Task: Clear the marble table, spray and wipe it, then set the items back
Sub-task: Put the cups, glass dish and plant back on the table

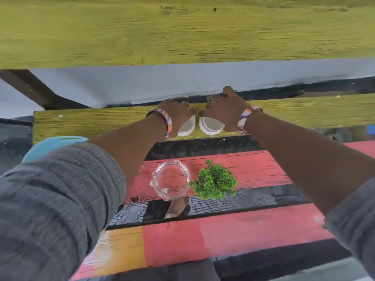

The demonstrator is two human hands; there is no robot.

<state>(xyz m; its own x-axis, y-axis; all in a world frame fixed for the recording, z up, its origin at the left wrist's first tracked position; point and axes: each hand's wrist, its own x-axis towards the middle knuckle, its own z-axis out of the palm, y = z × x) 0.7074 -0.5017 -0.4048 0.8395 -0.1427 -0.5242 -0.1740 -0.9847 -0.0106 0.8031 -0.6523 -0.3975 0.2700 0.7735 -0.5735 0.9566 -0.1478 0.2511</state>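
Observation:
Two small white pots stand side by side on a yellow-green wooden plank (pixel 97 122). My left hand (pixel 175 112) grips the left white pot (pixel 187 127) from above. My right hand (pixel 223 109) is closed over the right white pot (pixel 212 126) in the same way. Both pots touch the plank. Nearer to me, a clear glass ashtray (pixel 171 180) and a small green plant (pixel 215 182) sit on a red plank (pixel 253 169). No marble table shows in this view.
The seat has red, orange and black slats with gaps showing paving and a foot (pixel 178 205) below. A wide yellow-green board (pixel 182 31) rises behind, above a grey strip. Something light blue (pixel 50 145) lies at the left, behind my sleeve.

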